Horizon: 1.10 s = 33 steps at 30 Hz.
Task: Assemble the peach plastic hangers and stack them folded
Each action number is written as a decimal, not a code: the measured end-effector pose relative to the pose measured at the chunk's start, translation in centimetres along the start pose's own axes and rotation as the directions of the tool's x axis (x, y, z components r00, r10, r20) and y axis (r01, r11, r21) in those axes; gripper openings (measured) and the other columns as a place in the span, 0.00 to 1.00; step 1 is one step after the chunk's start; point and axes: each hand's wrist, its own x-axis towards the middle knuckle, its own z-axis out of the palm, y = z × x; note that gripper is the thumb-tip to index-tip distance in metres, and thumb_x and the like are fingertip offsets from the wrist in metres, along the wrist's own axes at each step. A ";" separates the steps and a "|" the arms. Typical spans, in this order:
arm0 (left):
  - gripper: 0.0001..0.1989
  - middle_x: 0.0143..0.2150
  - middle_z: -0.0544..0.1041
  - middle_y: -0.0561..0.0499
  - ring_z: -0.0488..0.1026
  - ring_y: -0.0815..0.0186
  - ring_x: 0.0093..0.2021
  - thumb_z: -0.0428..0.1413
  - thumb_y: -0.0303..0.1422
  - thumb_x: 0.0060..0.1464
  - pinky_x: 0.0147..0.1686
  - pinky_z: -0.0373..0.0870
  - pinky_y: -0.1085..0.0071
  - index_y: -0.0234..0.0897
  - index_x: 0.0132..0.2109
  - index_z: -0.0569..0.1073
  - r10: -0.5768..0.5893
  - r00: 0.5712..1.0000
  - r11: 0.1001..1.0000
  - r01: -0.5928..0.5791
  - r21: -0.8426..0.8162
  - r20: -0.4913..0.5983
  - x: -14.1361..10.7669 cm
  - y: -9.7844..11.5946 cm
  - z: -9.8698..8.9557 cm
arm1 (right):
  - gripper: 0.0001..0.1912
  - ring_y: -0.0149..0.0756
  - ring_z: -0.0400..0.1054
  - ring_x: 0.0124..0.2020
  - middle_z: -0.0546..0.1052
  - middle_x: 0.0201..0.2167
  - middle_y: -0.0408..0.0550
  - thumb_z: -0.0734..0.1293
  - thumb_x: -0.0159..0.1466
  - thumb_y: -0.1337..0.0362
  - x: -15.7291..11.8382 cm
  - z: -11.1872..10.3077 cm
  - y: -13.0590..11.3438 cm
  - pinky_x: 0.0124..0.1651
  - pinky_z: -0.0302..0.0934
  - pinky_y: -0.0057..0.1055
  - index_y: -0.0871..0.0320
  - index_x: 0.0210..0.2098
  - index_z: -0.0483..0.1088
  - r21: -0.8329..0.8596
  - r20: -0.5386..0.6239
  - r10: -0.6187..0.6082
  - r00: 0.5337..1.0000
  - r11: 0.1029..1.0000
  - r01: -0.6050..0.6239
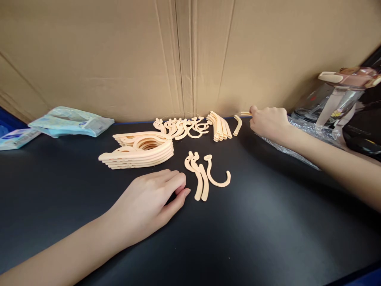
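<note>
My left hand [157,198] rests on the black table, its fingers loosely curled with nothing visible in them. Just right of its fingertips lie two curved peach plastic arms [200,182], overlapping, and one plastic hook [218,180]. At the back right, my right hand [269,124] is closed on the near end of a slim curved plastic strip [245,114]; the fingertips are hidden behind the hand. Another curved strip [237,125] lies to its left, beside a fanned pile of similar strips [219,127].
A stack of peach hanger-like frames [139,157] sits left of centre, with several hooks and arms [178,128] behind it. Tissue packs [70,121] lie at the left. Clear plastic wrap [282,149] and a transparent bottle [339,99] are at the right. Cardboard [119,59] walls the back.
</note>
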 end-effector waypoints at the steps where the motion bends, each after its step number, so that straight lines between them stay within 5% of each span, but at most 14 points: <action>1: 0.13 0.27 0.64 0.57 0.62 0.68 0.26 0.46 0.31 0.69 0.27 0.51 0.71 0.40 0.32 0.58 0.003 1.000 1.000 -0.003 -0.002 -0.002 0.0 0.0 0.0 | 0.18 0.62 0.75 0.45 0.79 0.40 0.71 0.59 0.66 0.69 0.0 0.0 -0.1 0.40 0.61 0.42 0.68 0.53 0.70 -0.017 0.017 -0.001 1.000 1.000 0.001; 7: 0.13 0.27 0.65 0.57 0.62 0.68 0.26 0.46 0.31 0.69 0.27 0.51 0.71 0.40 0.33 0.58 -0.005 1.000 1.000 0.004 -0.009 -0.005 0.0 0.0 0.1 | 0.18 0.55 0.75 0.47 0.80 0.45 0.60 0.56 0.69 0.62 0.6 0.0 -0.6 0.41 0.62 0.39 0.59 0.46 0.75 -0.003 0.111 -0.074 0.991 0.997 0.075; 14: 0.13 0.27 0.65 0.57 0.62 0.68 0.26 0.46 0.31 0.69 0.27 0.51 0.71 0.40 0.33 0.58 0.000 1.000 1.000 0.000 -0.017 -0.003 -0.1 0.0 0.0 | 0.26 0.57 0.74 0.46 0.78 0.42 0.65 0.57 0.70 0.48 1.3 0.4 -0.9 0.42 0.60 0.41 0.64 0.53 0.68 0.022 0.077 -0.040 0.996 0.999 0.038; 22: 0.13 0.27 0.65 0.57 0.61 0.69 0.26 0.47 0.31 0.69 0.27 0.51 0.71 0.40 0.33 0.58 -0.002 1.000 1.000 0.002 -0.013 -0.001 0.0 0.0 0.1 | 0.22 0.52 0.73 0.43 0.79 0.42 0.58 0.63 0.63 0.56 1.9 0.3 0.3 0.37 0.58 0.36 0.60 0.54 0.66 0.098 0.148 -0.112 0.983 0.990 0.098; 33: 0.13 0.27 0.65 0.58 0.62 0.69 0.26 0.47 0.31 0.68 0.27 0.52 0.71 0.40 0.33 0.59 0.001 1.000 1.000 -0.001 -0.002 -0.009 0.1 0.0 0.0 | 0.17 0.42 0.71 0.31 0.78 0.35 0.47 0.62 0.64 0.54 -4.0 -1.3 0.4 0.31 0.54 0.34 0.56 0.49 0.62 0.181 0.146 -0.285 0.947 0.949 0.258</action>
